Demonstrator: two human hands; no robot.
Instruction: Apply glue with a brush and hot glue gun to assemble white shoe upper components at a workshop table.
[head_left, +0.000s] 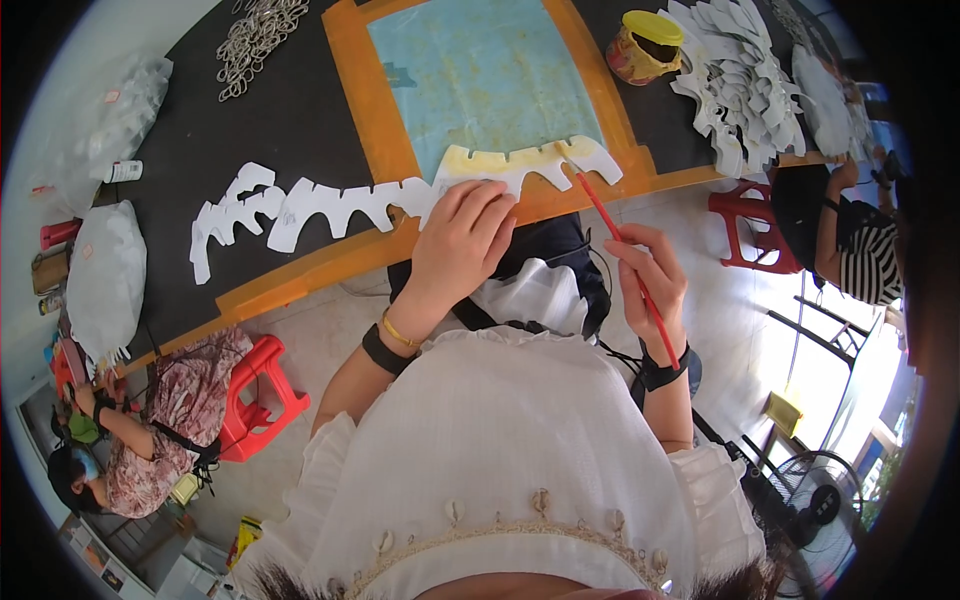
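My left hand [463, 240] lies with its fingers stretched over a white scalloped cut-out piece [600, 160], holding it down at the table's front edge. Along the notched upper edge of this piece runs a yellowish wet-looking coating. A thin red-handled brush [602, 207] is gripped in my right hand [650, 275], and its tip touches the coated edge near the right end. Other white cut-outs [303, 215] with the same notched, arched outline lie in a row to the left, and the nearest reaches up to my left hand.
A light blue sheet [480, 75] framed with orange tape sits mid-table. Beyond it stand a smeared, yellow-rimmed jar [632, 62] and a heap of white cut-outs [735, 85]. Metal rings [255, 40] lie far left, near plastic bags [105, 275]. People sit on either side by red stools [265, 395].
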